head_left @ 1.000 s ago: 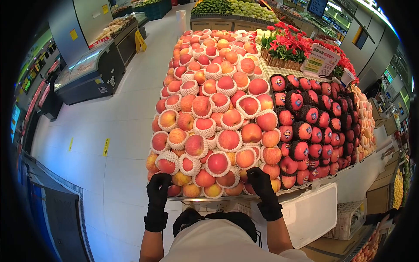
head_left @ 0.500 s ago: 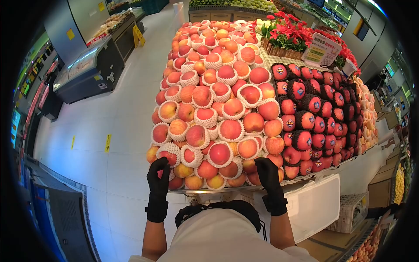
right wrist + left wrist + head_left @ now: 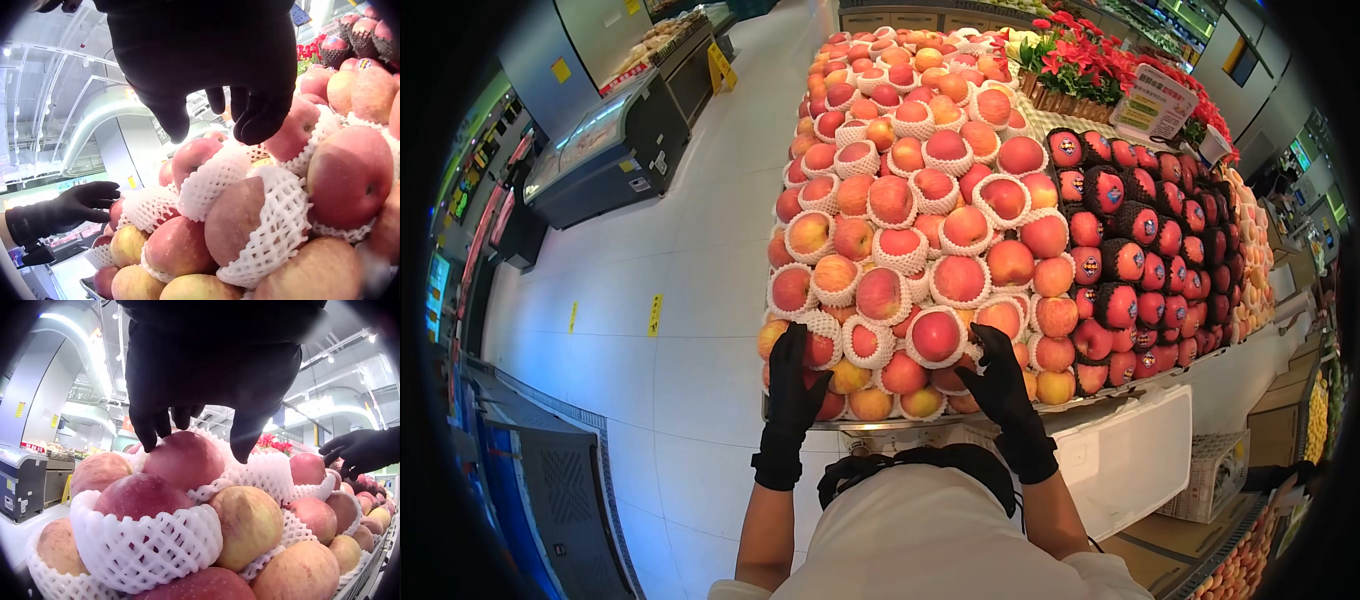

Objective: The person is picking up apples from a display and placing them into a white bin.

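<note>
Gloved in black, the left hand (image 3: 795,385) is at the front left of the heap of apples, thumb spread from its fingers beside a netted apple (image 3: 820,350). In the left wrist view this hand (image 3: 212,369) arches over a red apple (image 3: 184,460), fingertips at its top; firm contact cannot be told. The right hand (image 3: 1007,400), also in a black glove, has its thumb and fingers apart beside a red apple in white foam net (image 3: 935,336). The right wrist view shows this hand (image 3: 206,56) above a netted apple (image 3: 192,161), with nothing gripped.
Dark-netted apples (image 3: 1122,260) fill the stand's right part, with red flowers (image 3: 1080,65) and a sign (image 3: 1155,103) behind. A white lid or bin (image 3: 1125,460) is below the right front edge. A freezer case (image 3: 615,150) stands at left.
Both hands have moved forward over the front apples, and their fingers have spread from a more closed pose. The head view has shifted, so the stand appears lower and further right.
</note>
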